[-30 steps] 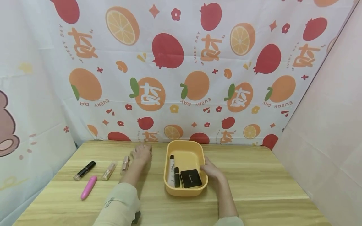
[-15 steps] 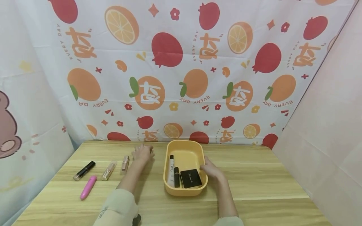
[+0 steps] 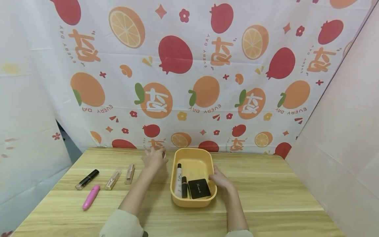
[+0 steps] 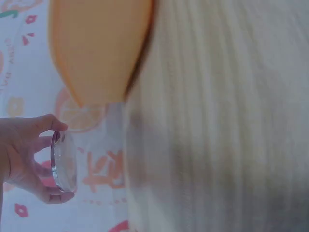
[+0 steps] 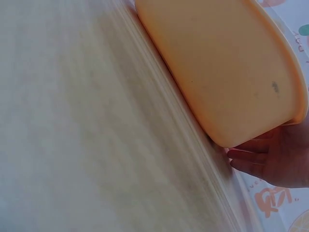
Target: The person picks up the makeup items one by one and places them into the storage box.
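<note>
My left hand point(image 3: 154, 159) is raised near the back edge of the table, left of a yellow plastic bin point(image 3: 193, 203). In the left wrist view, its thumb and fingers grip the edge of a round, flat, clear case point(image 4: 65, 162) with a shiny rim; the head view mostly hides this case behind the hand. My right hand point(image 3: 221, 180) holds the bin's right wall, thumb over the rim and fingers outside. In the bin lie a white tube point(image 3: 179, 181) marked TWG, a black lipstick-like tube point(image 3: 184, 187) and a black square compact point(image 3: 199, 188).
On the table's left side lie a black tube with a clear end point(image 3: 87, 179), a pink pen-shaped tube point(image 3: 91, 197), a clear-and-gold lipstick point(image 3: 113, 180) and another pinkish lipstick point(image 3: 129, 174). A fruit-print curtain point(image 3: 189, 125) hangs behind the table point(image 3: 266, 197).
My left hand has gone from low on the table to a raised position, slightly right, with the round clear case in its fingers. My right hand stays on the bin.
</note>
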Demonstrator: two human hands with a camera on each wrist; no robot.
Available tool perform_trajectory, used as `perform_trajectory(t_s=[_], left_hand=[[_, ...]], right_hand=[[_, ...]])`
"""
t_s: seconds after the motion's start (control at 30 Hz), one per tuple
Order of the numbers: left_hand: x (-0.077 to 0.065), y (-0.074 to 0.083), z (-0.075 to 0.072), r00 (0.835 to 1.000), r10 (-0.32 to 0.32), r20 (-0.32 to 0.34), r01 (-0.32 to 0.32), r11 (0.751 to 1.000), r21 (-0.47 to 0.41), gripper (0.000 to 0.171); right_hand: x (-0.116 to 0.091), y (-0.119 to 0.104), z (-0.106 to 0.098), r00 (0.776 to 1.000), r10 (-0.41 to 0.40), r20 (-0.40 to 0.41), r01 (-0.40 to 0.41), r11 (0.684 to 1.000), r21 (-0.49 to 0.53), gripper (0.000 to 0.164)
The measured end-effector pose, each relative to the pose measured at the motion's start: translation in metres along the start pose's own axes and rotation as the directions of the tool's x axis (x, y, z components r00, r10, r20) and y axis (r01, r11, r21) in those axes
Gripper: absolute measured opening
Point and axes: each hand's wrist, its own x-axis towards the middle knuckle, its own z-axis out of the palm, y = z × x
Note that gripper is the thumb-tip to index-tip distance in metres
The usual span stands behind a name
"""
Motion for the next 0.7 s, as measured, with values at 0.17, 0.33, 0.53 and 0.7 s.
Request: perform_trajectory(t_s=[0.17, 0.33, 0.53, 0.7], left_hand=[[-0.001, 0.007, -0.005, 1.0, 0.003, 0.005, -0.003, 1.0, -0.029, 0.048], [-0.004, 0.01, -0.008, 0.999, 0.034, 0.009, -0.034, 0.999, -0.03, 0.05], [-0.008, 0.012, -0.009, 0.998, 0.059, 0.027, -0.058, 0.998, -0.017, 0.053], [-0.012, 0.013, -0.009, 0.995, 0.091, 0.036, -0.091, 0.996, -0.008, 0.05]], right_hand=[[0.008, 0.0, -0.001, 1.0, -0.005, 0.014, 0.005, 1.0, 0.029, 0.069], [0.01, 0.001, -0.002, 1.0, 0.001, 0.021, -0.002, 0.997, 0.082, 0.074], [0.012, 0.003, -0.002, 1.0, -0.01, 0.017, 0.009, 0.995, 0.099, 0.072], [0.014, 0.004, -0.002, 1.0, 0.0, 0.015, -0.002, 0.993, 0.115, 0.073]])
